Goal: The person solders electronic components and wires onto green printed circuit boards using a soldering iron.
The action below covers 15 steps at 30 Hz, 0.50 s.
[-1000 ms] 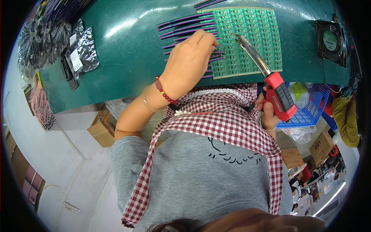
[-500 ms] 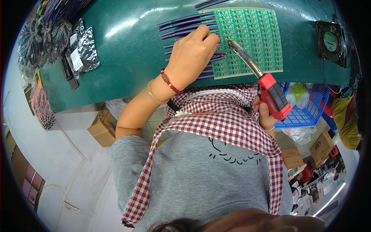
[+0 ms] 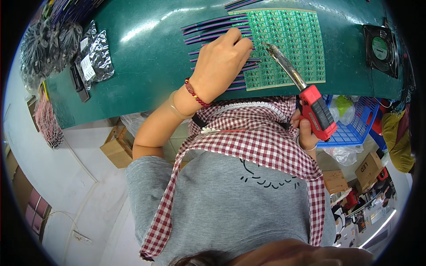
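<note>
Since a second ago the soldering iron has swung so its tip sits further left and higher on the green circuit panel, right next to the left hand, which has crept a bit further up along the wire ends.

Right hand is closed around the iron's red handle, low near the table edge. Left hand is curled, fingertips pressing down on the striped ribbon wires where they meet the panel's left edge. Can't tell if it's pinching one wire or just holding the bunch flat.

Progress-wise, my guess: wires fan out all down the left side of the panel, from top to near the bottom, so they look laid in place already. Whether the joints are actually soldered is too small to tell. The iron is working in the upper part, so I'd say a good chunk of that edge is left.

Packages, near to far: brown cardboard boxes on the floor at left, more cartons at lower right with dark print, a blue plastic basket under the table edge. On the green table, shiny silver anti-static bags with small white labels at far left, and a black square fan with a round green sticker at far right.
</note>
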{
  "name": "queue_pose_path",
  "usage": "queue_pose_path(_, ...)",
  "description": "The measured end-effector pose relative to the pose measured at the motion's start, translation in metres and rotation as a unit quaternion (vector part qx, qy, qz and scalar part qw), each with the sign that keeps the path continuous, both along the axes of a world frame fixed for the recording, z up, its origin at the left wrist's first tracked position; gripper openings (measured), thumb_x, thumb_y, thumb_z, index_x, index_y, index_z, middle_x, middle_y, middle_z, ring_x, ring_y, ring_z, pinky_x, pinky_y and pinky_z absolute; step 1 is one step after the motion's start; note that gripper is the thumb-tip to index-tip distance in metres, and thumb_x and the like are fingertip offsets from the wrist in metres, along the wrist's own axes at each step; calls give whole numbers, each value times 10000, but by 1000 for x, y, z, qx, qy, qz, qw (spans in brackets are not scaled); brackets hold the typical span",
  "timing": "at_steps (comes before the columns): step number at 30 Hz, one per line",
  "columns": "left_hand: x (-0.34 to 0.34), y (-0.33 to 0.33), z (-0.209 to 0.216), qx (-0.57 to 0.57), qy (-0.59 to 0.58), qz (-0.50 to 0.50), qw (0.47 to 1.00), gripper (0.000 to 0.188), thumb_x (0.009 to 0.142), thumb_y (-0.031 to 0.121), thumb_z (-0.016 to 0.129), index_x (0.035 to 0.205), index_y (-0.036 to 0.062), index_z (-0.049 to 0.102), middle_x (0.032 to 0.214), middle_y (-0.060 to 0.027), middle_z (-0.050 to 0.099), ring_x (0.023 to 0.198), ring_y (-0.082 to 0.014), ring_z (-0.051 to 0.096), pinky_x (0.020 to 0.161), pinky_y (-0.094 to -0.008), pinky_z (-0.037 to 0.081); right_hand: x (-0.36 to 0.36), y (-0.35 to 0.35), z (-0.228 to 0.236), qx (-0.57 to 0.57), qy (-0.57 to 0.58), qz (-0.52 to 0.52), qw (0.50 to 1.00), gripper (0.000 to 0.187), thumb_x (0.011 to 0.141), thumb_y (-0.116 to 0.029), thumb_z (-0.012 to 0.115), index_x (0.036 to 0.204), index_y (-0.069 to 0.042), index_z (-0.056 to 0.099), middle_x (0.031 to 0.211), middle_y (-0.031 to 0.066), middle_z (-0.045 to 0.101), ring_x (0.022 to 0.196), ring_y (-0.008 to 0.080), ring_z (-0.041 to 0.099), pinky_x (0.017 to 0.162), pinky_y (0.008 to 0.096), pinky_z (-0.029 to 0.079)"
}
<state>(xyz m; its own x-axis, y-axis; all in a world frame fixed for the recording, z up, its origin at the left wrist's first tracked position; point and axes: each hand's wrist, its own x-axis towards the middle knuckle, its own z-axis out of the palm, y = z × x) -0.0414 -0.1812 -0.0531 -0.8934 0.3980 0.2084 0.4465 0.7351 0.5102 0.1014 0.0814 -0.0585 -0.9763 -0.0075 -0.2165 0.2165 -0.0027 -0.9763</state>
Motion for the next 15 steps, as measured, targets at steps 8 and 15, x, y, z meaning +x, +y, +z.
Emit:
queue_pose_path(8,0,0,-1,3,6,2,1000,68,826,106,698,872,79,658,849,-52,591,689,-257,630,591,-351,510,4,5,-10,59,23,29,998,182,884,-185,681,944,-14,680,749,28,657,657,127,611,632,278,487)
queue_pose_path(15,-1,0,0,3,4,4,1000,64,824,106,699,866,77,660,841,-52,592,684,-256,629,586,-348,509,3,7,-17,95,49,27,994,177,870,-206,688,921,-36,697,759,35,679,659,169,647,628,302,494)
